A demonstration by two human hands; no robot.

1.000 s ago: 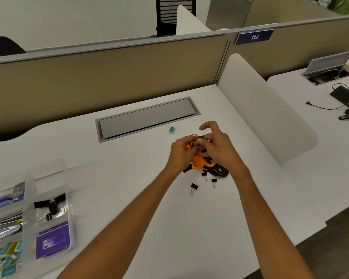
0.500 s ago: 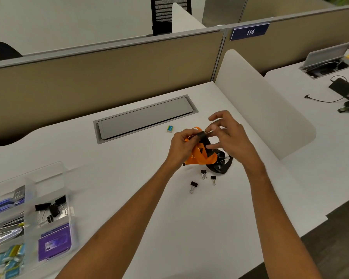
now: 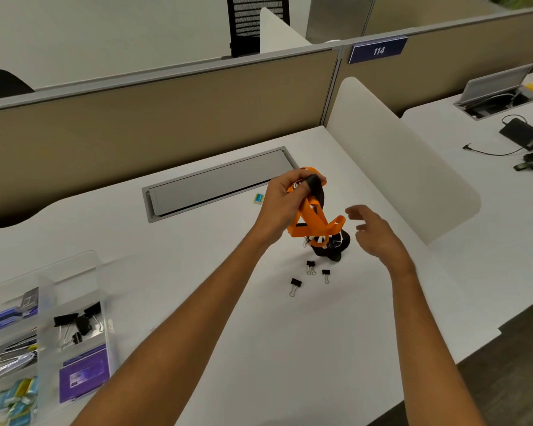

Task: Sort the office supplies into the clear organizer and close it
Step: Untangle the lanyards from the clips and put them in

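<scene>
Right hand [image 3: 374, 233] released, fingers spread; left hand [image 3: 282, 207] pinching lifted orange lanyard [image 3: 313, 216].

Open-plan office, cubicle partitions [image 3: 154, 124], numbered desk sign [image 3: 378, 50]

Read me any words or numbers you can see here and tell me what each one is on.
"114": white digits on the blue sign atop the partition.
Purple card in the clear organizer: print is blurred, unreadable.
Small blue-and-yellow packet on the desk: marking too small to read.
Nothing else is legible.
</scene>
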